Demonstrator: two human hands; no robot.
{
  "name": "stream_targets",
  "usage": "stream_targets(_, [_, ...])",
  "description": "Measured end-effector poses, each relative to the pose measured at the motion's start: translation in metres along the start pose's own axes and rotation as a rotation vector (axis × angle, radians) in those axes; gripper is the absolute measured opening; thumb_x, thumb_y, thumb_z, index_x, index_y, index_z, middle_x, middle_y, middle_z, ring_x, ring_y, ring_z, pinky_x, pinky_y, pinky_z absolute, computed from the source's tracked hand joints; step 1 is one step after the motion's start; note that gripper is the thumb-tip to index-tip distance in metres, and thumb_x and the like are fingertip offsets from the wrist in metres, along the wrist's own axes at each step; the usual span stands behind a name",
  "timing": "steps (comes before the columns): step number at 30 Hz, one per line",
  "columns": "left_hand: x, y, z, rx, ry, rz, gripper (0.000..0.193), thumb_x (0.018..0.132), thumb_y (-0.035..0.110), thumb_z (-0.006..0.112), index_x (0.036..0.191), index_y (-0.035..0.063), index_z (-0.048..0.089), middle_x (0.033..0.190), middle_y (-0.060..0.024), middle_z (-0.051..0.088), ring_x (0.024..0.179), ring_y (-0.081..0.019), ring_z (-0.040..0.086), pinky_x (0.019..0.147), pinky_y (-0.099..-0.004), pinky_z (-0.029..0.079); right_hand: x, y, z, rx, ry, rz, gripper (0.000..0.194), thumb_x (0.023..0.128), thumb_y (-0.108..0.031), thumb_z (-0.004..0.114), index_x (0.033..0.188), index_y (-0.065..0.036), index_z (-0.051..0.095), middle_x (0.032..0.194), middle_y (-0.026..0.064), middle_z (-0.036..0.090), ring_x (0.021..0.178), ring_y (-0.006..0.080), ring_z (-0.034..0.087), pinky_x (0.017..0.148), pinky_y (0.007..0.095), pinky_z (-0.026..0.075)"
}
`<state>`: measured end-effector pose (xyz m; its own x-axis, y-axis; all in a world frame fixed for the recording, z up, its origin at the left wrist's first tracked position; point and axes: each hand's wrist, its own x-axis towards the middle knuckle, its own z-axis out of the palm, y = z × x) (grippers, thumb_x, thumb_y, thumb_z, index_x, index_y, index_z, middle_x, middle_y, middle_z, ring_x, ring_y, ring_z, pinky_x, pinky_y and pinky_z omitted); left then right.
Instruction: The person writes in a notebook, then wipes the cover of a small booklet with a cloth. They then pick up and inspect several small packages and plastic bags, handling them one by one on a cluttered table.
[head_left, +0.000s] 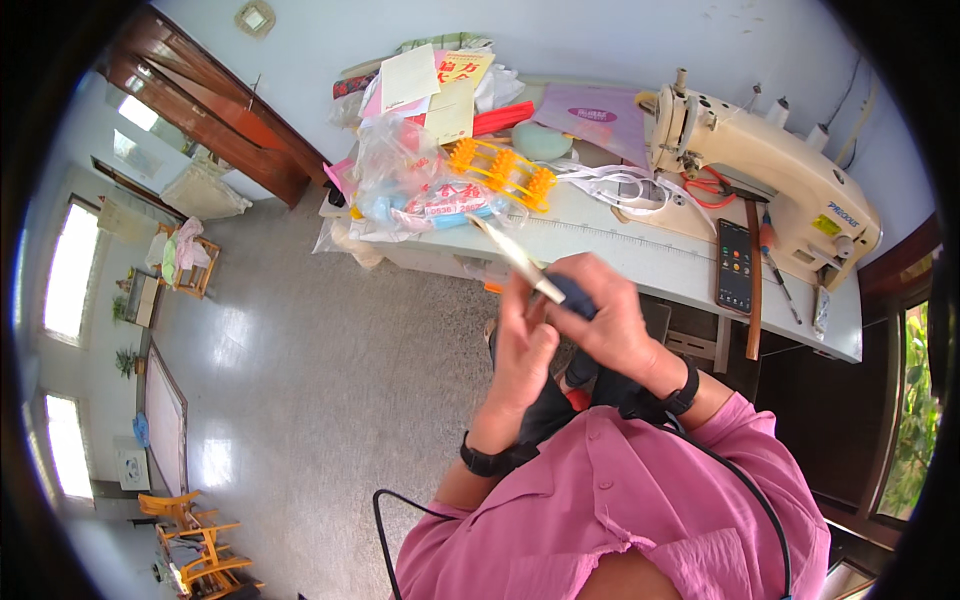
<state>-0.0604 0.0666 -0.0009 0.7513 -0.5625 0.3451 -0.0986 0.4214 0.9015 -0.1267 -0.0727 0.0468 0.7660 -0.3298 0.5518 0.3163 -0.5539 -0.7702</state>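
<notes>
Both my hands are together in front of the table's near edge. My right hand is closed around a dark blue piece, whose material I cannot make out. A pale, flat strip slants from beside it up to the left, its outline blurred. Close against the strip's lower end is my left hand, fingers pointing up and thumb bent inward. Whether its hidden fingertips grip the strip or only touch it is unclear. The strip's far tip overlaps the clear plastic bag in view.
On the sewing table stand a cream sewing machine, a smartphone, a wooden stick, red-handled scissors, white straps and a yellow roller massager. Papers are piled behind the bag. A black cable hangs beside me.
</notes>
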Motion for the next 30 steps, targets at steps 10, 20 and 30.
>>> stream_targets(10, [-0.007,-0.007,-0.019,-0.561,0.130,-0.328,0.056,0.110,0.043,0.038,0.152,0.0066,0.036,0.149,-0.0103,0.048,0.137,-0.0245,0.047,0.114,-0.0435,0.040,-0.005,0.001,-0.008,0.228,-0.218,0.117,0.050,0.082,0.001,0.071,0.131,-0.001,0.060,0.133,0.0185,0.059,0.117,0.0375,0.061,0.105,0.0406,0.046])
stream_targets(20, [-0.017,-0.018,-0.028,-0.635,0.047,-0.378,0.050,0.111,0.031,0.042,0.155,0.0114,0.031,0.149,-0.0088,0.048,0.136,-0.0247,0.049,0.114,-0.0473,0.041,0.030,0.044,0.024,-0.250,-0.113,-0.200,0.052,0.084,-0.008,0.067,0.135,-0.007,0.056,0.144,0.0209,0.049,0.130,0.0414,0.049,0.106,0.0483,0.040])
stream_targets(30, [-0.011,0.000,-0.033,-0.554,-0.010,-0.450,0.053,0.110,0.032,0.044,0.155,0.0069,0.031,0.150,-0.0101,0.048,0.137,-0.0262,0.049,0.113,-0.0468,0.041,0.041,0.029,0.004,-0.240,-0.068,-0.295,0.048,0.087,-0.004,0.060,0.135,-0.005,0.058,0.139,0.0203,0.052,0.124,0.0390,0.053,0.107,0.0454,0.042])
